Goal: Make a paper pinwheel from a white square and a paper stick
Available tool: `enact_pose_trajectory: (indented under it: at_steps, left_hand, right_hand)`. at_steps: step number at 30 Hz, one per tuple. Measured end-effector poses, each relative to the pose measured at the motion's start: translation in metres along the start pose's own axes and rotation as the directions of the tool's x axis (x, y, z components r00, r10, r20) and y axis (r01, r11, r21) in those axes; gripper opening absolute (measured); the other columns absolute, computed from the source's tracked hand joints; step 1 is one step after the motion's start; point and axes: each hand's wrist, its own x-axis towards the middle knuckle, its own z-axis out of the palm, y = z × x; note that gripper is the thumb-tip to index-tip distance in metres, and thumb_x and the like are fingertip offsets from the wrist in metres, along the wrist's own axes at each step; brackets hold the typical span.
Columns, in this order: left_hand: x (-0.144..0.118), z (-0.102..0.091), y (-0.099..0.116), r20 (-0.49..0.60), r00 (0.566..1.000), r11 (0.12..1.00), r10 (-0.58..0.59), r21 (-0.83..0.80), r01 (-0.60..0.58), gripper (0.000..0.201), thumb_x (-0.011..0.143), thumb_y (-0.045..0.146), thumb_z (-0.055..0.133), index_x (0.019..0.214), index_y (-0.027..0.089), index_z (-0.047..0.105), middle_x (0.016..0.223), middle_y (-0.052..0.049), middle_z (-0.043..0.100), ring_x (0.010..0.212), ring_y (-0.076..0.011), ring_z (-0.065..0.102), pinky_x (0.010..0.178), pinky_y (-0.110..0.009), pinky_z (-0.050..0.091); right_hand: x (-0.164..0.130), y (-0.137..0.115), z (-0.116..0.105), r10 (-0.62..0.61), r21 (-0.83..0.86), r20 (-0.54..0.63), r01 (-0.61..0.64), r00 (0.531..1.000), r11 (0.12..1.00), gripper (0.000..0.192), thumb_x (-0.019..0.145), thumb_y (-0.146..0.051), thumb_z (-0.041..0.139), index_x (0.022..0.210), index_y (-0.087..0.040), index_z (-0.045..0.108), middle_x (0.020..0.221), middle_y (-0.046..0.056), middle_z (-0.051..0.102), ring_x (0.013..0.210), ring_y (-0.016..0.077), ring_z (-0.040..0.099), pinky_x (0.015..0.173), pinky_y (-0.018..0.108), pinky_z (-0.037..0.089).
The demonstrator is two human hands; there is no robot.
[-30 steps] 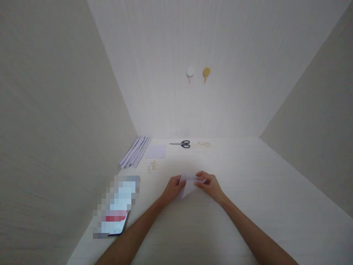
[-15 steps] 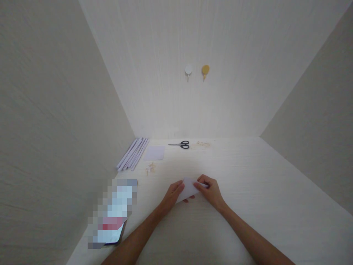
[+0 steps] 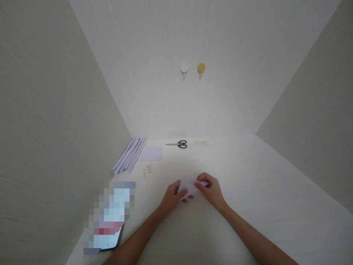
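Observation:
Between my hands is a small piece of white paper (image 3: 188, 184), held a little above the white table (image 3: 248, 176). My left hand (image 3: 174, 194) grips its left side, thumb on top and fingers underneath. At the right end, my right hand (image 3: 210, 187) pinches the paper between thumb and fingers; the edge there looks folded or curled. How many layers the paper has, I cannot tell.
Scissors (image 3: 178, 144) with black handles lie near the back wall. Left of them are a flat paper square (image 3: 152, 153) and several rolled paper sticks (image 3: 129, 155). Small pale scraps (image 3: 148, 169) lie nearby. A phone (image 3: 113, 217), partly blurred out, rests at front left.
My left thumb has moved further in over the paper, and the paper's left part has tilted slightly. Both hands keep their hold. The whole view has shifted a little.

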Motion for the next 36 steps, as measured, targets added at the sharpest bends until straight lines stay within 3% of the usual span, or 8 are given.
enact_pose_trajectory:
  at_steps: [4,6,10,22,36]
  left_hand:
    - [-0.001,0.002,0.002,-0.038,0.999,1.000,0.015,0.019,-0.015,0.031,0.071,0.034,0.057,0.092,0.012,0.056,0.083,-0.009,0.065,0.069,-0.0178,0.063,0.051,-0.022,0.045]
    - [-0.002,0.003,0.003,-0.057,0.998,0.999,0.020,0.029,-0.018,0.030,0.071,0.033,0.057,0.092,0.011,0.056,0.082,-0.009,0.065,0.071,-0.0182,0.063,0.052,-0.022,0.045]
    - [-0.001,0.004,0.004,-0.069,0.997,0.999,0.039,0.021,-0.037,0.029,0.071,0.032,0.057,0.092,0.012,0.055,0.082,-0.009,0.065,0.072,-0.0184,0.063,0.053,-0.022,0.045]
    - [0.002,0.013,0.001,-0.090,0.994,0.998,0.068,0.020,-0.066,0.026,0.071,0.028,0.058,0.092,0.012,0.055,0.080,-0.008,0.065,0.074,-0.0184,0.062,0.055,-0.023,0.046]
    - [0.003,0.014,0.001,-0.108,0.993,0.998,0.050,0.034,-0.046,0.029,0.073,0.031,0.055,0.095,0.012,0.055,0.088,-0.009,0.065,0.076,-0.0180,0.063,0.057,-0.023,0.046]
  right_hand:
    - [-0.004,0.004,-0.003,0.152,0.262,-0.035,-0.138,0.988,0.955,0.029,0.055,-0.028,0.070,0.076,-0.021,0.051,0.069,-0.003,0.055,0.047,0.0079,0.045,0.040,0.020,0.032]
    - [-0.008,0.006,-0.005,0.212,0.360,-0.021,-0.190,0.977,0.913,0.030,0.055,-0.028,0.071,0.077,-0.021,0.052,0.062,-0.004,0.054,0.043,0.0065,0.043,0.039,0.020,0.031]
    - [-0.012,0.006,-0.007,0.238,0.406,-0.018,-0.211,0.971,0.889,0.026,0.057,-0.031,0.070,0.076,-0.018,0.057,0.049,-0.005,0.050,0.044,0.0081,0.044,0.042,0.021,0.033]
    - [-0.010,0.000,-0.007,0.361,0.536,-0.093,-0.259,0.928,0.803,0.021,0.050,-0.031,0.074,0.064,-0.017,0.068,0.055,0.000,0.057,0.050,0.0081,0.047,0.042,0.019,0.035]
    - [-0.009,-0.002,-0.005,0.445,0.641,-0.081,-0.295,0.892,0.708,0.018,0.048,-0.025,0.077,0.059,-0.014,0.069,0.051,-0.001,0.060,0.048,0.0031,0.050,0.045,0.012,0.039]
